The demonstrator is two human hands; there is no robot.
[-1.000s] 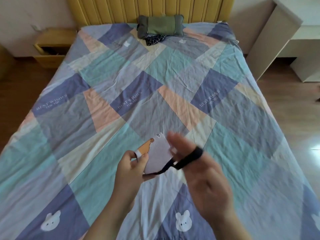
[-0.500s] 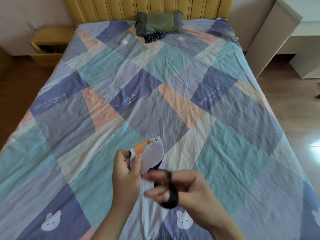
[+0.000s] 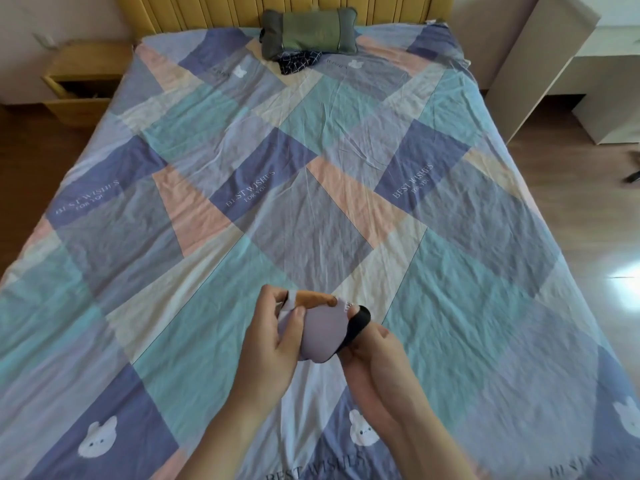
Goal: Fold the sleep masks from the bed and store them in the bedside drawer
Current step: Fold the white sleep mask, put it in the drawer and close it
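Down at six o'clock, low in the view: left hand curled around the near-left edge of the folded sleep mask, thumb pressing on top, fingers wrapped behind. Lilac face of the mask up, an orange patch along its far edge, held just above the patchwork bedspread. On the three o'clock side of the mask, right hand gripping from beneath, fingers bent round the mask's right edge with the black elastic strap looped over a fingertip and stretched across that edge. Both hands closed on the same mask, knuckles nearly meeting under it. Up at twelve o'clock, against the yellow headboard: a green pillow, and touching its near edge a dark, white-lined piece of fabric, too crumpled to say what it is. Over at ten o'clock, beside the bed on the wooden floor: bedside table with its drawer pulled out, interior dark, contents not readable. Out at two o'clock, pale furniture standing well apart from the mask. White bunny prints on the bedspread at seven and five o'clock, either side of the forearms.
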